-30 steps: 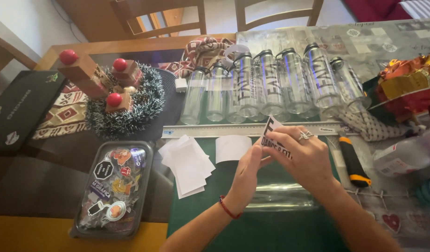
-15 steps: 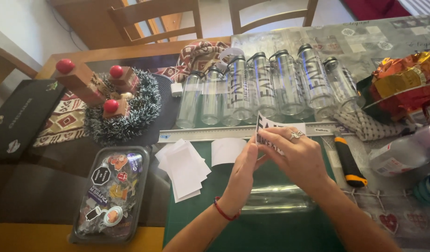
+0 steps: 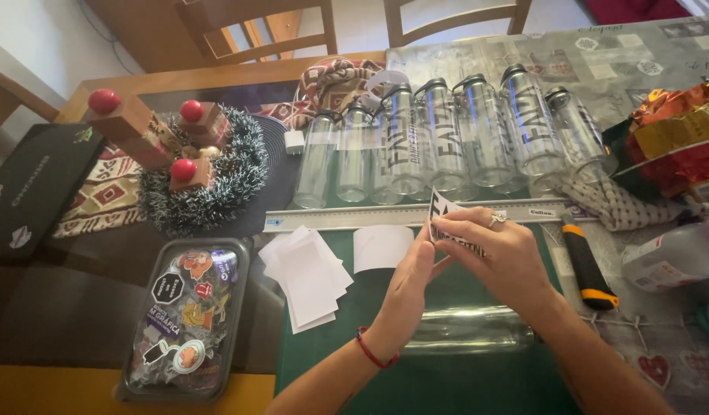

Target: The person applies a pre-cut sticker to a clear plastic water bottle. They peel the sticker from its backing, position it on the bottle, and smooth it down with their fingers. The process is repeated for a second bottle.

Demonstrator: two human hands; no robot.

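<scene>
over the green mat (image 3: pixel 477 384) at the counter's near edge, i see both hands meeting on a lettered sticker (image 3: pixel 447 223). my right hand (image 3: pixel 504 257), with a ring on one finger, has its fingers (image 3: pixel 462 230) pinched on the sticker's lower edge; my left hand (image 3: pixel 408 288), a red band at the wrist, comes up from below with its fingers closed on the same strip from the other side. the sticker is white with black lettering, held up off the mat, just in front of the ruler (image 3: pixel 385 217). beneath my hands a clear bottle (image 3: pixel 466 330) lies on its side on the mat, touching neither hand as far as i can tell. left of my hands sits a loose stack of white sheets (image 3: pixel 304 273), with one more white piece (image 3: pixel 379 247) just beside it. past the ruler a row of clear bottles (image 3: pixel 447 138) lies side by side, several bearing black lettering. a knife (image 3: pixel 587 265) with a black and orange grip lies right of my right hand. farther left are a tray of stickers (image 3: pixel 185 315), a tinsel wreath (image 3: pixel 193 173) with red balls, and a black box (image 3: pixel 31 188)
</scene>
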